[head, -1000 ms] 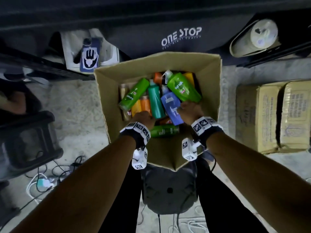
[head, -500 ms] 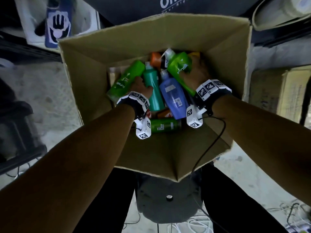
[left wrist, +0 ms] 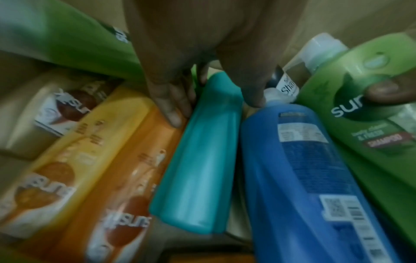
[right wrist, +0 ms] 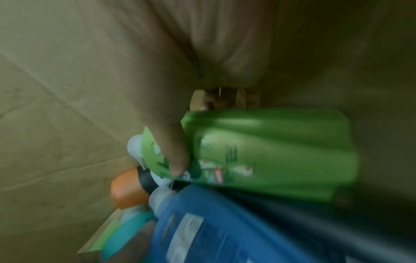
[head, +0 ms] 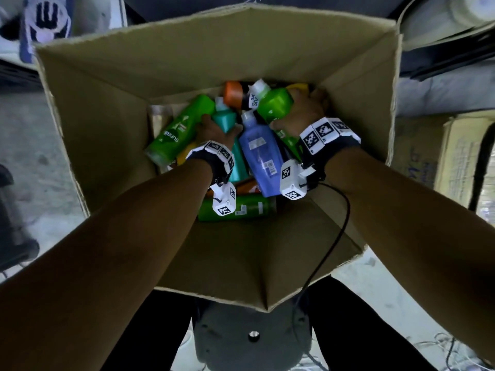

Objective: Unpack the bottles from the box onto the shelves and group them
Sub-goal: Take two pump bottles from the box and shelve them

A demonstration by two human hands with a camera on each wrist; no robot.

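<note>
An open cardboard box point(head: 101, 108) holds several shampoo bottles lying jumbled. My left hand point(head: 214, 129) is down inside it and grips the teal bottle point(head: 226, 120) near its top; in the left wrist view the fingers point(left wrist: 173, 106) and thumb lie on either side of the teal bottle point(left wrist: 198, 138). My right hand point(head: 302, 113) holds a green bottle point(head: 276, 105) with a white cap, thumb across its front point(right wrist: 175, 156). Between the hands lies a blue bottle point(head: 261, 153). Another green bottle point(head: 182, 127) leans at the left.
Orange and yellow bottles point(left wrist: 108, 160) lie under my left hand, and a dark green one point(head: 241, 208) lies at the box's near side. More cardboard cartons point(head: 455, 156) stand to the right. A grey stool point(head: 251, 336) carries the box, with cables on the floor.
The view has closed in on the box. My left hand has moved from the orange bottles onto the teal one. My right hand has closed round the green bottle and tipped it up.
</note>
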